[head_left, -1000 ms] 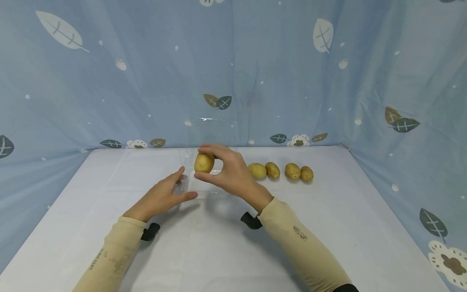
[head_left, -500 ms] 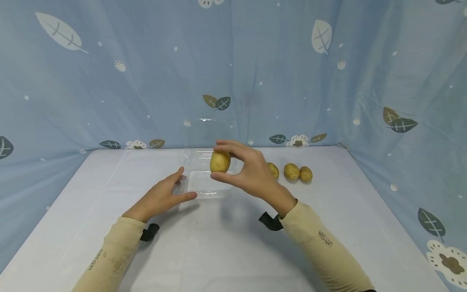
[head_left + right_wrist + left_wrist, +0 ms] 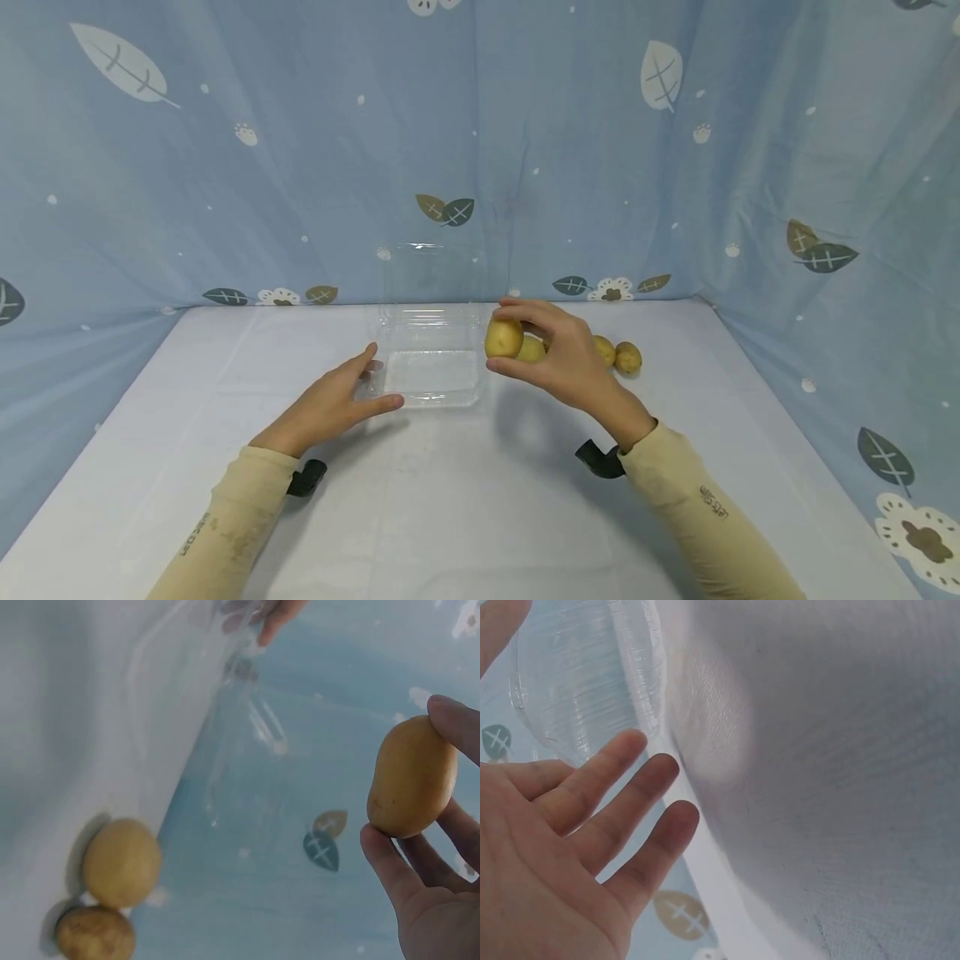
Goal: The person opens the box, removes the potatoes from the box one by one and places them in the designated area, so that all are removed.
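Observation:
A yellow potato (image 3: 503, 338) is pinched between the thumb and fingers of my right hand (image 3: 562, 354), raised above the table to the right of a clear plastic box. The same potato (image 3: 414, 778) shows whole in the right wrist view. The clear box (image 3: 433, 398) stands with its lid (image 3: 433, 275) raised at the back, and nothing shows inside it. My left hand (image 3: 330, 407) is at the box's left side with fingers spread; whether it touches the wall I cannot tell. In the left wrist view the left hand's fingers (image 3: 622, 817) are extended.
Behind my right hand lie several potatoes in a row, among them a pale one (image 3: 531, 350) and a small one (image 3: 627, 358), partly covered by the hand. A white cloth (image 3: 450, 500) covers the table. A blue patterned curtain (image 3: 300, 150) hangs along the back and sides.
My right hand has moved right with the potato, from over the clear box to beside it, now covering part of the potato row. The left hand and the box have stayed put.

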`<state>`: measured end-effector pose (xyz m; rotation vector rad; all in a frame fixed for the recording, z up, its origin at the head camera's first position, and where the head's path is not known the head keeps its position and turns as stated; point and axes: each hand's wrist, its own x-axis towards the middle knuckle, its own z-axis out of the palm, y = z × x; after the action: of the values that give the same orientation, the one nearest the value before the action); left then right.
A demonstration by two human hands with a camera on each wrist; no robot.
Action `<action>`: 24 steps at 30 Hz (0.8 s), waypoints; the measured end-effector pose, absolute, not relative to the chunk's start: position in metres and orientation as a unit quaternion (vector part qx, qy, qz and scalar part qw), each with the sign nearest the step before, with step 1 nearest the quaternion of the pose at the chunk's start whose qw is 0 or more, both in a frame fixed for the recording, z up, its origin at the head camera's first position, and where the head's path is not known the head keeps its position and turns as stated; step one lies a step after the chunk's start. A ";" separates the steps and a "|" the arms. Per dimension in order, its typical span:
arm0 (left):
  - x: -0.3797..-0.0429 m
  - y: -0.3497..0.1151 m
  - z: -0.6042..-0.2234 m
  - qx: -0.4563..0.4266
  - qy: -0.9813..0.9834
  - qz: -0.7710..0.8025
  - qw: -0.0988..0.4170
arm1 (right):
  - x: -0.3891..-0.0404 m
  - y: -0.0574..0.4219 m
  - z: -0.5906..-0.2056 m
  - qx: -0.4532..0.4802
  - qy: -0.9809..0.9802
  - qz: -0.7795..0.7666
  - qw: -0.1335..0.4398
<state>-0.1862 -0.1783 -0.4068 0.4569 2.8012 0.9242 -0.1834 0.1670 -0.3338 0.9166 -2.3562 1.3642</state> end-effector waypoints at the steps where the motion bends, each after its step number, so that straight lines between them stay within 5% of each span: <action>1: -0.186 -0.178 -0.407 0.152 0.935 0.309 0.079 | -0.183 0.170 -0.335 0.309 -0.816 0.470 0.129; 24: -0.187 -0.179 -0.407 0.157 0.935 0.307 0.076 | -0.194 0.226 -0.384 0.279 -0.910 0.296 0.073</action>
<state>-0.1870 -0.1785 -0.4066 0.4705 2.8043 0.9211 -0.1941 0.2256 -0.3835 0.8388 -2.7336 0.8902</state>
